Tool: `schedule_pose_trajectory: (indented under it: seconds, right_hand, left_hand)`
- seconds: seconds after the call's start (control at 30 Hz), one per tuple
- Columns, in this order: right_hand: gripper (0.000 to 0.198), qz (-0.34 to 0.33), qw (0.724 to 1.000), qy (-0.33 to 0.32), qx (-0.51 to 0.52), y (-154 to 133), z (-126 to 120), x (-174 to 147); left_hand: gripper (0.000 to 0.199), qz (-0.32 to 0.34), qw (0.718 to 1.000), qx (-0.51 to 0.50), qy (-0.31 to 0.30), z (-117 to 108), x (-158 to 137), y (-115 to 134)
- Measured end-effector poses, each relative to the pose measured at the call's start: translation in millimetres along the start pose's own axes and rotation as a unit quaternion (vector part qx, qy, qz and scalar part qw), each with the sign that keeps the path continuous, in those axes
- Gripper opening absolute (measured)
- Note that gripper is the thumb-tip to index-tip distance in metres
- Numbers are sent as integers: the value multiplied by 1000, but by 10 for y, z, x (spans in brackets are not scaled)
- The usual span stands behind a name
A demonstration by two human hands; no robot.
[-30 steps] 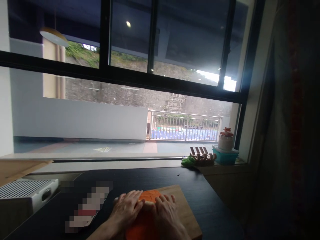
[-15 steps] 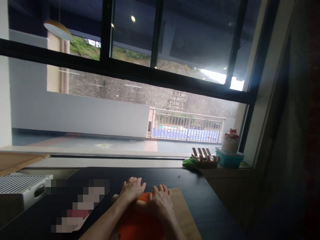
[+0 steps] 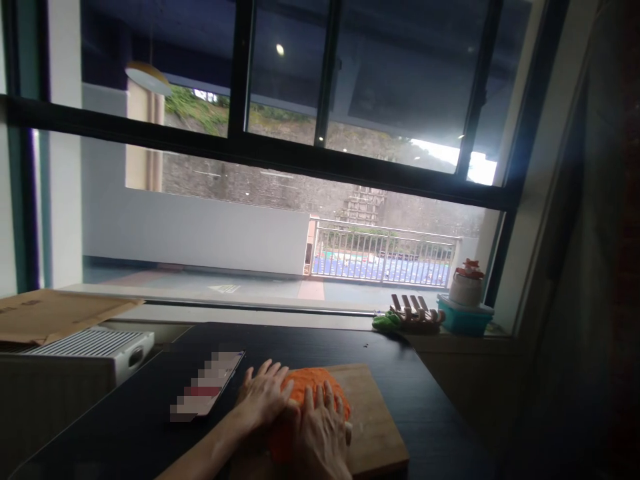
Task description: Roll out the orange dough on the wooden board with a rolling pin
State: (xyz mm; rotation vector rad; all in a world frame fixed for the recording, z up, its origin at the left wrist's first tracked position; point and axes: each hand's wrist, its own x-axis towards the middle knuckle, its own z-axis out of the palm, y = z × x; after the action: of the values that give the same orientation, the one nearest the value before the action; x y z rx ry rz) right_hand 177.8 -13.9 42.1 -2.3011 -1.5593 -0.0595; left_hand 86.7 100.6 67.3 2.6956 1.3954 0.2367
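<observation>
An orange sheet of dough or clay (image 3: 317,381) lies flat on a wooden board (image 3: 383,423). Across it runs a light wooden rolling pin (image 3: 349,433), mostly hidden beneath my hands, with its right end showing. My left hand (image 3: 265,393) rests over the pin's left part, fingers stretched forward and apart. Over the right part lies my right hand (image 3: 323,427), palm down on the pin, its fingers extended above the orange sheet. Neither hand wraps around the pin.
The dark table (image 3: 280,343) carries a flat, pixelated phone-like object (image 3: 215,393) left of the board. A brown paper envelope (image 3: 65,313) lies on a white slatted unit. On the sill stand a teal box (image 3: 465,315), a jug, a rack (image 3: 417,313) and a green cloth (image 3: 387,323).
Both hands have drawn back toward me with the rolling pin. More of the orange sheet now shows beyond my fingers. The camera view has shifted slightly left.
</observation>
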Motion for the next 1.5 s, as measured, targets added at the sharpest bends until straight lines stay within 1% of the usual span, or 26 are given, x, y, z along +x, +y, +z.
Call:
schedule_pose_trajectory:
  seconds: [0.1,0.23,0.3,0.4,0.5,0.6,0.7,0.8,0.9,0.97,1.03,1.13,1.27,1.4,1.5]
  right_hand:
    - [49,-1,1000,4,-4,11,-22,15]
    - [42,-6,1000,17,3,86,-18,174]
    - [40,-3,1000,26,-4,134,25,277]
    - [40,-6,999,51,-15,194,119,396]
    - [39,-21,997,79,-19,203,200,406]
    - [37,-21,995,99,-22,149,265,306]
    - [38,-20,992,121,-23,71,368,159]
    - [42,-48,984,172,-22,7,533,36]
    - [39,-81,977,194,-19,-37,689,-42]
    - [39,-93,975,203,-17,-58,733,-86]
    - [40,-102,970,218,-7,-72,712,-130]
    - [42,-97,971,217,23,-70,603,-156]
    - [44,-75,976,200,47,-3,495,-37]
    - [42,-53,980,189,42,109,517,166]
    - [42,-46,982,180,42,157,555,239]
  left_hand:
    - [56,-6,1000,-5,-5,21,33,-1]
    - [63,-21,999,-20,-22,91,293,36]
    - [66,-36,999,-30,-24,120,457,68]
    - [64,-75,996,-42,-14,150,667,117]
    - [62,-90,995,-42,-6,167,765,145]
    - [62,-77,996,-36,-7,167,712,130]
    - [61,-56,998,-27,-10,131,532,64]
    - [60,-38,999,-13,-14,72,301,-41]
    - [58,-21,1000,4,-20,26,101,-154]
    - [57,-7,1000,15,-24,10,14,-210]
    - [57,-3,999,20,-30,1,-25,-235]
    - [59,-16,999,15,-36,-11,12,-205]
    - [60,-24,999,2,-40,-3,220,-95]
    - [65,-45,998,-9,-41,72,492,-18]
    - [67,-42,998,-13,-41,130,597,-8]
